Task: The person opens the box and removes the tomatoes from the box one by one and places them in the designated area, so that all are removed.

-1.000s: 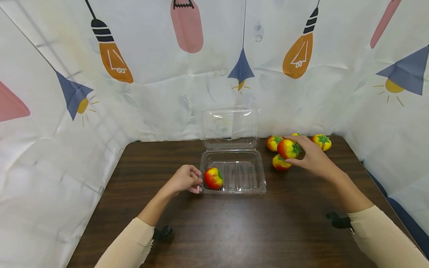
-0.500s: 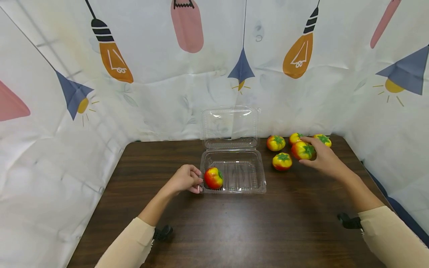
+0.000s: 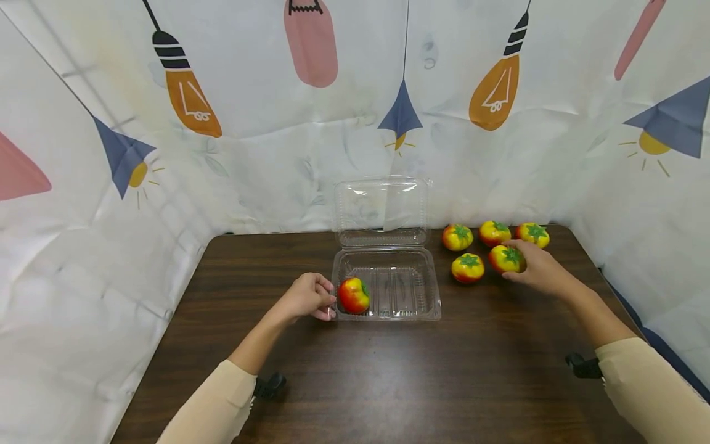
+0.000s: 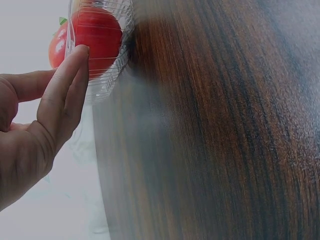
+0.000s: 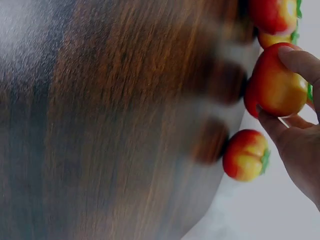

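A clear plastic clamshell box (image 3: 396, 287) lies with its lid (image 3: 381, 206) raised at the back of the table. One red-and-yellow persimmon (image 3: 353, 295) sits in its front left corner. At that corner my left hand (image 3: 308, 297) pinches the box's rim between thumb and fingers. To the right, my right hand (image 3: 535, 266) grips another persimmon (image 3: 505, 259) by its sides, its green calyx facing up; in the right wrist view this persimmon (image 5: 277, 82) is at or just above the tabletop. The right palm is partly out of that view.
Several more persimmons stand around the right hand: a front one (image 3: 468, 268), a back left one (image 3: 457, 237), a back middle one (image 3: 494, 233) and a back right one (image 3: 532, 234). A printed cloth (image 3: 266, 154) hangs behind the dark wooden table (image 3: 377, 382).
My right hand has moved right and slightly down with its persimmon, away from the box, uncovering the persimmons behind. The left hand stays at the box's corner.
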`<state>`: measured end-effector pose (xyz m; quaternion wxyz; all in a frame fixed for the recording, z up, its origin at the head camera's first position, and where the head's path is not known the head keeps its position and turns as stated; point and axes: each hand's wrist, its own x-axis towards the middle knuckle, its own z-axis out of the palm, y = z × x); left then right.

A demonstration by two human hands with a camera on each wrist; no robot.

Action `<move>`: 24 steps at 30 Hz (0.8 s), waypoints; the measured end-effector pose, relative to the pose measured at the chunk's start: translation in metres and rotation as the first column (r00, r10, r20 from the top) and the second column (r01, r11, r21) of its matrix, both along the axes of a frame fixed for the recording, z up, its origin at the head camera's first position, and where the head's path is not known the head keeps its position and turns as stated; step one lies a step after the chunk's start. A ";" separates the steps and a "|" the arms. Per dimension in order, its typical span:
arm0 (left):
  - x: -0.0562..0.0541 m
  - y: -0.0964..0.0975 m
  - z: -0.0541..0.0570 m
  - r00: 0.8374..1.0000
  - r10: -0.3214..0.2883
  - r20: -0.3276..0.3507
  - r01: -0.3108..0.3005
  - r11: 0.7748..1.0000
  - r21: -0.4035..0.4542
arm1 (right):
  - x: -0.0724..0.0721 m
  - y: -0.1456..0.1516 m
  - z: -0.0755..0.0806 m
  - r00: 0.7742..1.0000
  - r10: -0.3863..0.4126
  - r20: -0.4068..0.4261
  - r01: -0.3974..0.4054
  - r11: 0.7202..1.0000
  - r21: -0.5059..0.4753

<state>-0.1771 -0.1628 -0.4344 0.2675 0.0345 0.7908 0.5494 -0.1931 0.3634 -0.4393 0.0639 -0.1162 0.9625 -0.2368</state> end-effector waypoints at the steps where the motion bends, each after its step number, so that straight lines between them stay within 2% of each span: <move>1: 0.000 0.000 0.000 1.000 -0.001 0.000 0.001 1.000 -0.001 | -0.001 0.001 -0.001 1.000 0.004 0.009 -0.004 1.000 0.007; 8: -0.001 0.000 -0.002 1.000 0.009 0.010 -0.009 1.000 -0.008 | -0.006 0.008 -0.006 0.998 -0.006 0.057 0.004 1.000 0.030; 13: -0.001 0.001 -0.003 1.000 0.005 0.011 -0.004 1.000 -0.004 | -0.005 0.012 -0.008 0.994 -0.046 0.098 0.044 0.999 0.024; 19: -0.001 -0.003 -0.001 1.000 0.022 0.011 -0.022 1.000 -0.021 | -0.006 0.009 -0.014 0.992 -0.048 0.120 0.047 0.999 0.009; 24: -0.002 -0.001 -0.003 1.000 -0.010 0.000 0.010 1.000 -0.003 | -0.004 0.011 -0.016 0.988 -0.069 0.138 0.066 0.997 0.027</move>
